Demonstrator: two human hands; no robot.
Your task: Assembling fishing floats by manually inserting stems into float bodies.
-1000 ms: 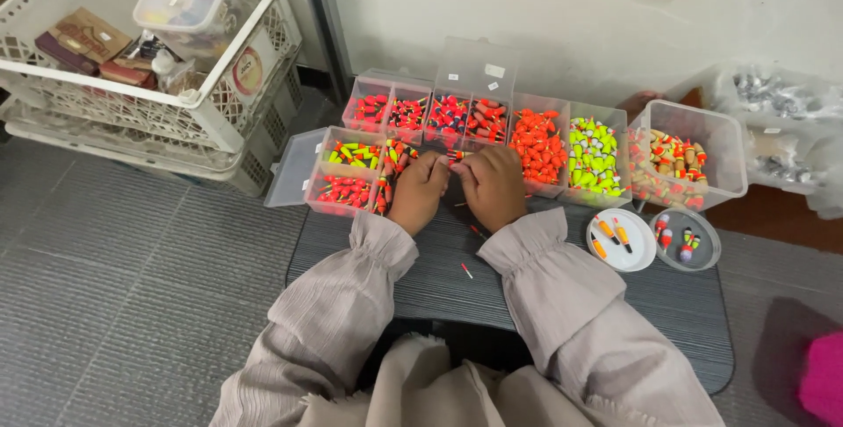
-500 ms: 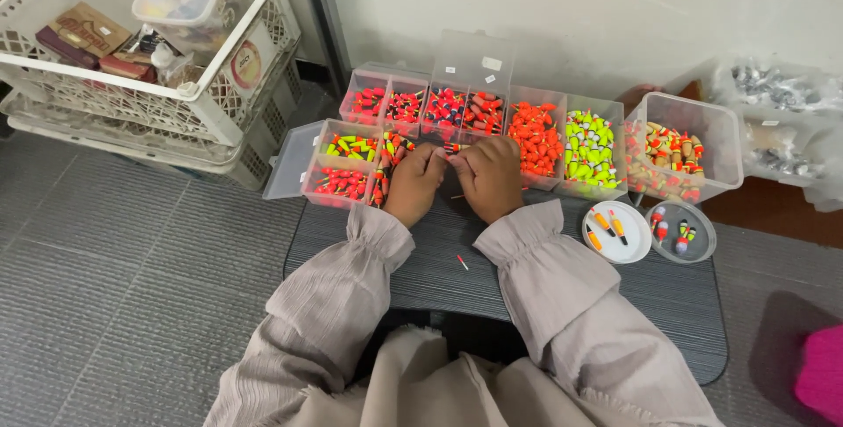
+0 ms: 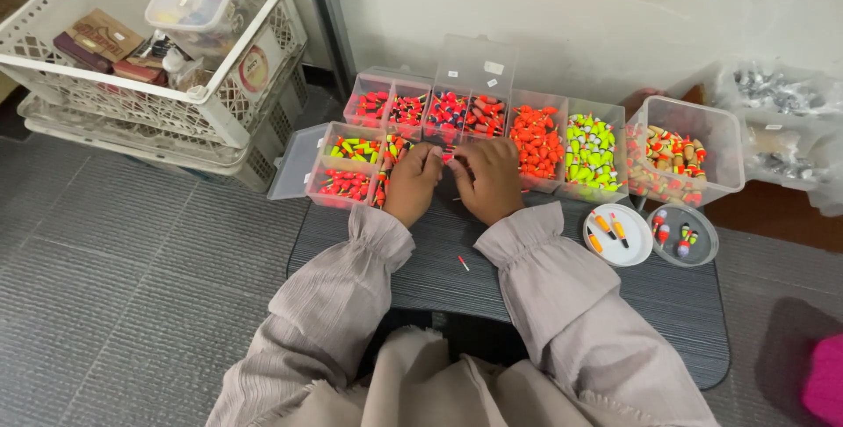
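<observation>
A: Biggest first: a white plastic crate (image 3: pixel 176 98) stands at the back left, and a dark low table (image 3: pixel 544 304) carries clear compartment boxes (image 3: pixel 457 120) packed with bright fishing floats (image 3: pixel 536 142)

B: And the hands?

A: The left hand (image 3: pixel 411 183) and right hand (image 3: pixel 487 179) meet fingertip to fingertip just in front of the boxes, pinched narrowly over something tiny; what they pinch cannot be made out. Right of them sit a white lid (image 3: pixel 617 234) and a grey lid (image 3: pixel 682 235), each holding a few floats

B: Anything risky?

A: Probably the small stuff. One loose red-tipped float (image 3: pixel 462 263) lies between the sleeves, so a dragging cuff could sweep it off the edge, and a slipped pinch could flick the piece into the wrong compartment
</observation>
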